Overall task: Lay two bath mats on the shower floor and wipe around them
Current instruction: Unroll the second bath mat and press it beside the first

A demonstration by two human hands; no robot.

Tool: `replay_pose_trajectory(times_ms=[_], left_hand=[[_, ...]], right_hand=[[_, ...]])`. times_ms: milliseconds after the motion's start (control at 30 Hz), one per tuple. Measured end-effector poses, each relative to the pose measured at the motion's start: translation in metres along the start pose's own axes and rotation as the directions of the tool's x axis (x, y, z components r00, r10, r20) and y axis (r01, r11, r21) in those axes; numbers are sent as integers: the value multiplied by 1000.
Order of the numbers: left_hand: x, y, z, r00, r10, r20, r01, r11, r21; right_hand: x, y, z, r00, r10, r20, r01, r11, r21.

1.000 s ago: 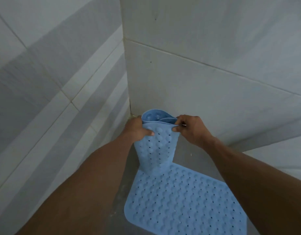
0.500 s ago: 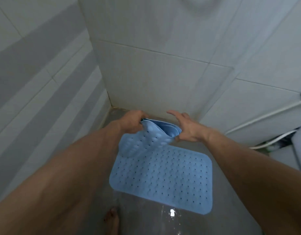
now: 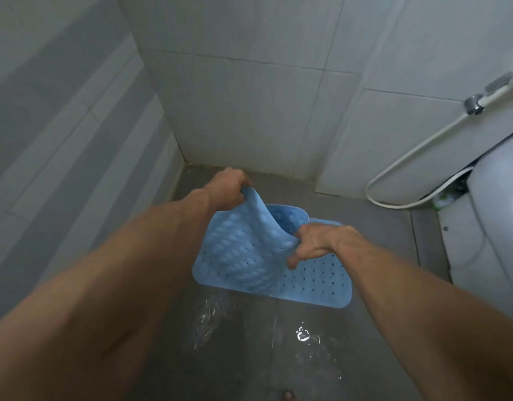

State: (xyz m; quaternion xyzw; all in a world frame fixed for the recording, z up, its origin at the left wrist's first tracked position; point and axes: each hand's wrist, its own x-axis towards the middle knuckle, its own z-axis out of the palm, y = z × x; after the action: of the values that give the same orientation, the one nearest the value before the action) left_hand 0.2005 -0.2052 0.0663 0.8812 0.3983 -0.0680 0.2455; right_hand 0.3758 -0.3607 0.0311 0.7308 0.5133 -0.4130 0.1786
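A light blue bath mat point(image 3: 321, 282) with small holes lies flat on the wet grey shower floor point(image 3: 249, 351), near the back corner. Over it hangs a second blue mat point(image 3: 243, 250), bumpy side toward me, curled and lifted at its far edge. My left hand point(image 3: 227, 188) grips that mat's upper left corner. My right hand point(image 3: 313, 244) pinches its right edge, lower down. The lifted mat's bottom end rests on the flat mat's left part. The suction-cup underside shows inside the curl.
Tiled walls meet in a corner point(image 3: 185, 160) just behind the mats. A white toilet point(image 3: 492, 227) stands at the right. A hand sprayer point(image 3: 492, 91) with a white hose point(image 3: 399, 180) hangs on the right wall. Water glistens on the floor in front.
The view has pulled back and down. Both hands have lowered the held mat and spread apart along its edge, and the right hand has closed on it.
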Motion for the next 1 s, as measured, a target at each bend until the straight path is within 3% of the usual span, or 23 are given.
replay_pose_trajectory(times_ms=[67,133,233,400,500,567,633,800,900,1000], left_hand=[[-10,-8,1,1000,1,-13,-1,1000,8],[-22,-15,-2,1000,21,-13,-21,1000,12],[-42,-24,-12,1000,27,-3,-27,1000,-13],[-63,-55,-59,992,-47,-118,37,995,-88],[-71,-81,-91,974,-171,-152,141,972,-189],[-76,-93,-95,970,-209,-122,173,951,-256],[-78,-99,-82,968,-219,-121,181,947,-265],[-85,-94,-32,977,-147,-152,164,981,105],[-100,-87,-12,978,-203,-42,203,897,393],[-115,-75,16,965,-256,59,200,860,469]], right_hand=[[-2,-3,17,996,85,-25,-87,987,-136],[-2,-8,31,984,124,-126,-143,977,-156],[-3,-19,43,976,83,-203,-122,975,-187],[-11,7,63,998,47,-32,-54,960,-275],[-23,27,94,994,113,7,-112,991,-70],[-23,32,116,994,87,-73,-70,977,203],[-15,30,132,978,97,-183,-29,939,343],[-9,52,155,938,214,-272,-75,892,445],[-23,80,156,974,141,-178,-72,935,347],[-42,98,155,994,103,-31,-94,974,208]])
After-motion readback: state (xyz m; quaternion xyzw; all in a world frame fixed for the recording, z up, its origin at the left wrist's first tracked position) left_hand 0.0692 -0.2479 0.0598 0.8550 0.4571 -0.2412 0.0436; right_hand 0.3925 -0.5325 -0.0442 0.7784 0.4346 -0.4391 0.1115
